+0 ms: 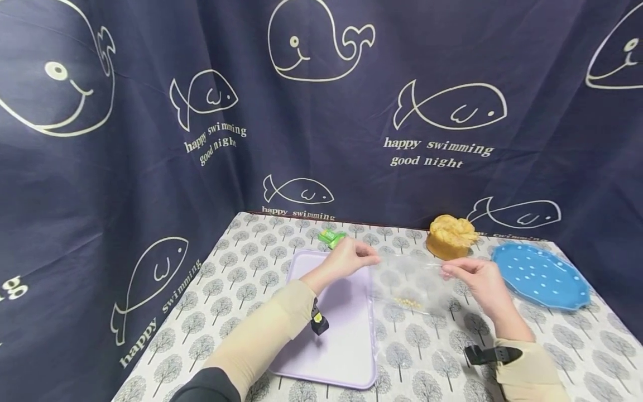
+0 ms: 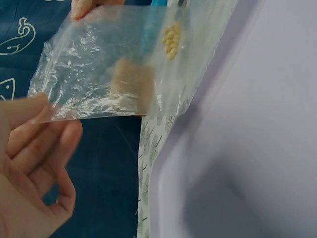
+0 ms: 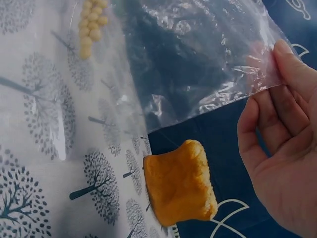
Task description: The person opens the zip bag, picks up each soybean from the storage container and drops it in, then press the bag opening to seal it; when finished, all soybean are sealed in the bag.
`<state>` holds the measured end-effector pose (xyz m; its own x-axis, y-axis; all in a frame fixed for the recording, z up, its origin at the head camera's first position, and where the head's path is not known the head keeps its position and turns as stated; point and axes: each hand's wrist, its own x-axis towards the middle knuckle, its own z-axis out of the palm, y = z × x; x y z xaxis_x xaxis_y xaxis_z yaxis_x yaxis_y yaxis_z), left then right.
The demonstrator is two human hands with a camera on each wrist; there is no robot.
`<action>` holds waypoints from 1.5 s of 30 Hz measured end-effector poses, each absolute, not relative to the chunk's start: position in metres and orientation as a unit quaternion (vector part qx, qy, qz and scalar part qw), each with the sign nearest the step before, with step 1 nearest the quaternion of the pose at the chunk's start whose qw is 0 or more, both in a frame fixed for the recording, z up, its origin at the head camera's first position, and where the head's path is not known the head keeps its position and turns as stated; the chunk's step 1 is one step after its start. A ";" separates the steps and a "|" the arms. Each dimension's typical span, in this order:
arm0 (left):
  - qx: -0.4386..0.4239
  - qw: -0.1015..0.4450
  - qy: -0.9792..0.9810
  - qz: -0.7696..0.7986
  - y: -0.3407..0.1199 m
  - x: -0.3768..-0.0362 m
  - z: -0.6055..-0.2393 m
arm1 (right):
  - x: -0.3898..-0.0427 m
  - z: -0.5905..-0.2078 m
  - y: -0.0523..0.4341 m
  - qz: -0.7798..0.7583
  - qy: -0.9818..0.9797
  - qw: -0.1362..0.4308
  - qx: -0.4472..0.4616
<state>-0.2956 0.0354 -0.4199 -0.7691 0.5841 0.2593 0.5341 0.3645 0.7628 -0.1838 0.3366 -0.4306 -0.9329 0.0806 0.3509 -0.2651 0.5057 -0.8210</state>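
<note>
We see a lavender tray lying on the tree-patterned tablecloth. Behind its far edge sits a small green packet. Toward the back right a golden bread bun stands just beside a blue dotted plate. A navy whale-print curtain hangs around the table on all visible sides.

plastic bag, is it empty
No, the head view shows a small cluster of pale yellow beads at the bottom of the clear plastic bag, held up between the left hand and right hand.
</note>
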 end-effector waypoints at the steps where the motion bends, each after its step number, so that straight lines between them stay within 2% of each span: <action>1: 0.339 0.023 0.829 0.444 0.037 -0.296 -0.418 | -0.184 -0.429 0.335 0.491 -0.852 0.175 0.055; 10: 0.439 -0.056 0.858 0.262 0.103 -0.274 -0.380 | -0.185 -0.425 0.327 0.511 -0.834 0.197 0.070; 15: 0.414 -0.069 0.881 0.219 0.126 -0.262 -0.375 | -0.187 -0.425 0.324 0.504 -0.834 0.212 0.073; 21: 0.396 -0.096 0.888 0.213 0.129 -0.262 -0.377 | -0.190 -0.422 0.321 0.519 -0.822 0.216 0.093; 45: 0.389 -0.092 0.896 0.193 0.129 -0.259 -0.381 | -0.192 -0.432 0.320 0.491 -0.839 0.223 0.075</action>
<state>-0.2592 0.1294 -0.3808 -0.6804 0.6616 0.3152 0.7327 0.6226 0.2749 -0.1915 0.3202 -0.4316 -0.8892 0.0927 0.4481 -0.3456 0.5058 -0.7904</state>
